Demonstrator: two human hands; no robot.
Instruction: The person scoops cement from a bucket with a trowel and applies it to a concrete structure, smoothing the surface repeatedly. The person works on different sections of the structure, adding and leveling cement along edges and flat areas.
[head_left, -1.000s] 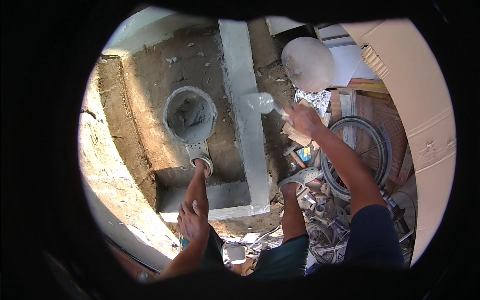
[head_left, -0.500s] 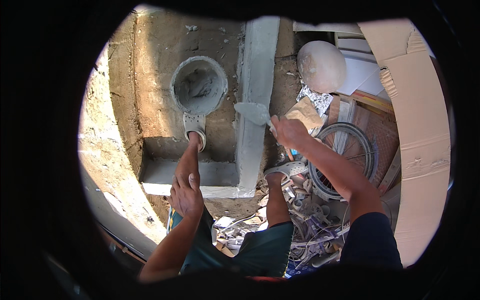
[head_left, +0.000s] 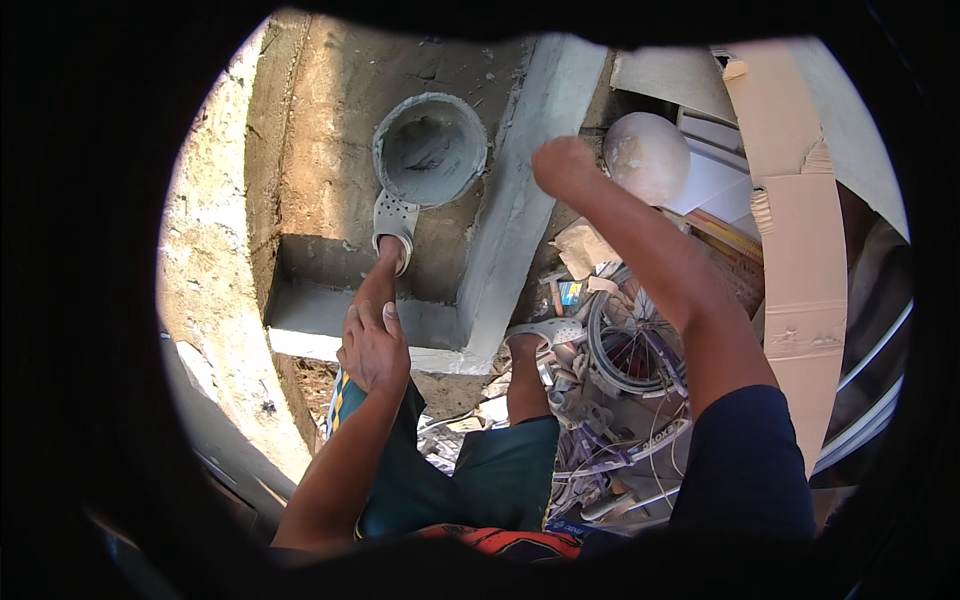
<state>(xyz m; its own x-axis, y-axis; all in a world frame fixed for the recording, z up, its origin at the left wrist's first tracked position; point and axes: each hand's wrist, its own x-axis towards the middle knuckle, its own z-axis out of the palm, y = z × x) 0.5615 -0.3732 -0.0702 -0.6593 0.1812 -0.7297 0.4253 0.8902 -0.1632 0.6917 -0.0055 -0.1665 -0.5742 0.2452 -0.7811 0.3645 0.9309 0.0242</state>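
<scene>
My right hand [head_left: 563,165] is closed in a fist over the top of a low wall [head_left: 520,190] coated in smooth grey mortar. The trowel seen in that fist half a second ago is hidden behind it now. My left hand [head_left: 376,352] lies with fingers stretched on my left leg. Left of the wall, a round bucket [head_left: 430,150] with grey mortar smeared inside stands on the bare ground, against the toe of my pale left clog [head_left: 394,218].
The mortared wall turns a corner at its near end. Right of it are a big pale ball [head_left: 647,158], a bicycle wheel [head_left: 632,330], torn brown paper [head_left: 585,248] and heaped rubble around my right clog [head_left: 552,332]. A long cardboard sheet [head_left: 803,290] stands farther right.
My right hand has moved farther away along the wall, and the trowel blade has gone out of sight. The view has turned somewhat. My left hand stays on the leg.
</scene>
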